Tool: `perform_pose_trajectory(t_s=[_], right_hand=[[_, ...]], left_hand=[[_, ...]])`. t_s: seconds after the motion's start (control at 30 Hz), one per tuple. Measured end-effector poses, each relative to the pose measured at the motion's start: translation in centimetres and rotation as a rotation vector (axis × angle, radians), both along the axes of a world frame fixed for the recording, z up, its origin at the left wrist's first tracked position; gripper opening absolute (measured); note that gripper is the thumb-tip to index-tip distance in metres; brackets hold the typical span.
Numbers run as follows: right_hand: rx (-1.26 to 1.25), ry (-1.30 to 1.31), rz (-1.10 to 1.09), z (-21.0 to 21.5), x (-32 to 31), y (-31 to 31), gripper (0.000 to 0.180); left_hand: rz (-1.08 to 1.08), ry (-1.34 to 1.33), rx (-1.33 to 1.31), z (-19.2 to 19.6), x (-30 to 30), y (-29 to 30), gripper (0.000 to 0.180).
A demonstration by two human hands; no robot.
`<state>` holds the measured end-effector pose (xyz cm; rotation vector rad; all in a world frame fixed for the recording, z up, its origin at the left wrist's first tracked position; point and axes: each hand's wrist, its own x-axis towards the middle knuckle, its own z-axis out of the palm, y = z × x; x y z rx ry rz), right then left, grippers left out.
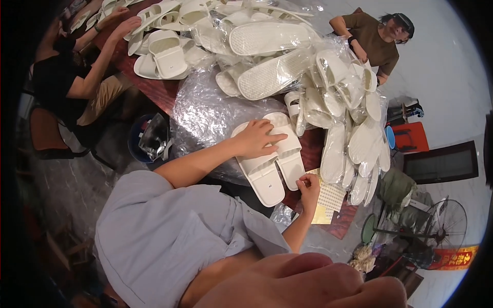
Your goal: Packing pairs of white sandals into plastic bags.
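Observation:
A pair of white slide slippers (pixel 267 189) lies side by side near the table's edge, heels toward me. My left hand (pixel 255 139) rests across their straps, its fingers spread and flat. At the heel of the right slipper (pixel 293 172), my right hand (pixel 309 189) is closed in a pinch; what is between the fingertips, if anything, is too small to make out. Beside that hand lies a sheet of small round stickers (pixel 331 197), partly over a yellow sheet (pixel 322 215). A small mark shows on the left slipper's heel.
Clear plastic bags (pixel 200 110) lie under and left of the pair. Beyond rises a large heap of bagged white slippers (pixel 272 77). A person in black (pixel 64 77) handles slippers at the left; another in brown (pixel 372 43) stands behind the heap. A fan (pixel 441 232) stands right.

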<state>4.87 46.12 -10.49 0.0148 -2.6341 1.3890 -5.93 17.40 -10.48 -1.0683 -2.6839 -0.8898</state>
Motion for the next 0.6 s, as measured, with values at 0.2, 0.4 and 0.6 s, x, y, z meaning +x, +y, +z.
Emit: perform_pose_trajectory(t_s=[0.2, 0.4, 0.6], right_hand=[[-0.067, -0.104, -0.113, -0.4, 0.3, 0.54, 0.025], [-0.09, -0.097, -0.163, -0.84, 0.13, 0.14, 0.025], [-0.08, -0.048, -0.13, -0.46, 0.63, -0.18, 0.022]], left_hand=[[-0.012, 0.025, 0.001, -0.31, -0.26, 0.44, 0.052], [0.003, 0.049, -0.018, -0.5, -0.31, 0.31, 0.051], [-0.012, 0.055, 0.0, 0.25, -0.18, 0.08, 0.05]])
